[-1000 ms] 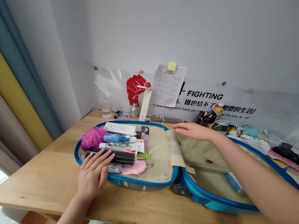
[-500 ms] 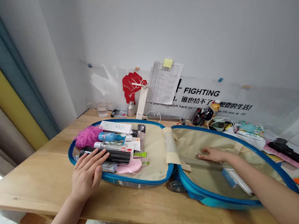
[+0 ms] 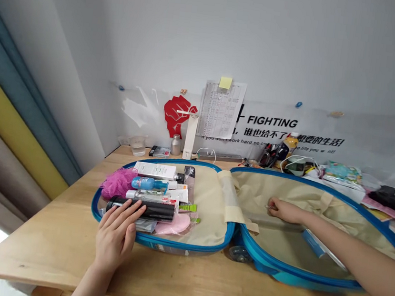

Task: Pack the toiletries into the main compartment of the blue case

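An open blue-rimmed suitcase (image 3: pixel 185 248) lies on the table with its two halves side by side. In the left half, the fingers of my left hand (image 3: pixel 117 232) lie stretched flat over a black cylinder (image 3: pixel 157 211). Around it are a pink mesh bath puff (image 3: pixel 119 182), a blue bottle (image 3: pixel 146 183), a white box (image 3: pixel 155 170) and a pink oval item (image 3: pixel 177 224). Inside the right half, my right hand (image 3: pixel 281 210) is closed with fingers pinched over the lining. A small, pale thing shows at its fingertips, too small to name. A blue-and-white packet (image 3: pixel 315 244) lies partly behind my right forearm.
Along the wall stand a glass of water (image 3: pixel 137 146), a grey bottle (image 3: pixel 175 145), a white lamp (image 3: pixel 190 137), a power strip (image 3: pixel 223 159) and a yellow drink bottle (image 3: pixel 287 147). A tissue pack (image 3: pixel 342 172) and a black object (image 3: pixel 393 198) lie at the right.
My right hand's fingers have drawn in tighter over the lining. The left hand stays on the black cylinder. The whole view has shifted slightly.
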### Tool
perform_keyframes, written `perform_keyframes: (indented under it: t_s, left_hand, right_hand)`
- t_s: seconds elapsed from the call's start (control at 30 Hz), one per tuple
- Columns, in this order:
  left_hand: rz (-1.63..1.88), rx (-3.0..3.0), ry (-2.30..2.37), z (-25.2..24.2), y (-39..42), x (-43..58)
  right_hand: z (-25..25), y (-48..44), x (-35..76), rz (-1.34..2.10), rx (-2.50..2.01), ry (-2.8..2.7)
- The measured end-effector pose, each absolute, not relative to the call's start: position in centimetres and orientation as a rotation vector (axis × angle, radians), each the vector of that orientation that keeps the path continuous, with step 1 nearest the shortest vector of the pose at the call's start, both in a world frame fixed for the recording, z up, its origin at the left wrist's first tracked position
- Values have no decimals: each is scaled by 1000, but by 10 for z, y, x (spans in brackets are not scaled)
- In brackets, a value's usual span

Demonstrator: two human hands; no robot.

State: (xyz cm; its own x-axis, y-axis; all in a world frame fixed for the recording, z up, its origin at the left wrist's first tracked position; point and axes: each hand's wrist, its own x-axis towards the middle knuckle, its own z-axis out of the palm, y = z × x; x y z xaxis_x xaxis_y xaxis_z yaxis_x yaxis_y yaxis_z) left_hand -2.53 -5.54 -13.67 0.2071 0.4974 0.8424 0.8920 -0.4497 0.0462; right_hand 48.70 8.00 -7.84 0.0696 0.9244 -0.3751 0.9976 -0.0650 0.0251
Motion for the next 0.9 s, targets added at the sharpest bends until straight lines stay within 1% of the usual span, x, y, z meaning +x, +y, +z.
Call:
perform_keyframes:
  t_s: [0.27,0.37,0.5,0.6,0.73,0.8,0.9]
  left_hand:
    - [-1157,-2035,-1288,-136,-56,-25]
    - [-1160,-2032,-1293,-135,-57,-24]
    - [-1168,-2029,-1305,-135,-57,-23]
    - [-1165,-2042,-1319,-137,-56,-24]
    - [-1175,-2036,-1323,-138,-56,-25]
    - [-1173,-2038,-1319,-138,-56,-25]
    - [-1165,-2043,-1329,-138,-57,-24]
  right_hand:
    - [-77,77,487,-443,2120,2090]
    - [-59,77,483,-452,2211,2163]
    - [-23,80,460,-501,2314,2326]
    - [-3,82,418,-635,2247,2488]
    - [2,92,337,-817,1994,2655]
    - [-3,103,296,-831,1910,2689]
    - [-15,125,247,-738,1881,2690]
